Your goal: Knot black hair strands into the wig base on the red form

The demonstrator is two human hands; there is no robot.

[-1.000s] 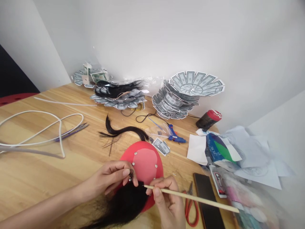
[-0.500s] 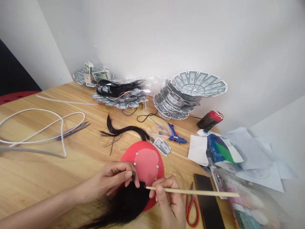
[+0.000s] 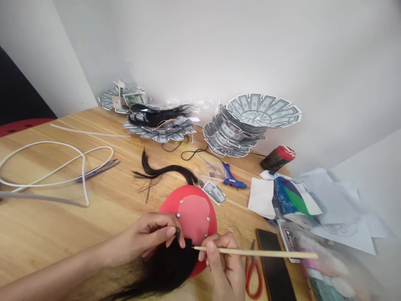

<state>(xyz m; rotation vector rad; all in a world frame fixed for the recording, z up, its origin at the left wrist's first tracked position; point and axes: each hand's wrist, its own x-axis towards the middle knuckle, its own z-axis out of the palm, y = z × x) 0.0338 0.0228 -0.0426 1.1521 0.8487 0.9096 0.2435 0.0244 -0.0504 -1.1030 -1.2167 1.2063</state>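
In the head view, the left hand (image 3: 153,234) is pinching the top edge of the black hair piece (image 3: 166,269) against the red dome (image 3: 192,211), fingers closed on it. The right hand (image 3: 224,265) is gripping the wooden stick (image 3: 255,252), whose long axis is lying nearly level, its tip pointing left at the hair edge just beside the left fingertips. Only 1 pair of red scissors (image 3: 252,276) is lying near the right hand on the wooden table (image 3: 46,234).

Both forearms are seen bare, with no sleeve in view. No ring, watch or bracelet is seen on the left hand (image 3: 150,236) or the right hand (image 3: 224,267). The fingernails are kept short and unpainted.
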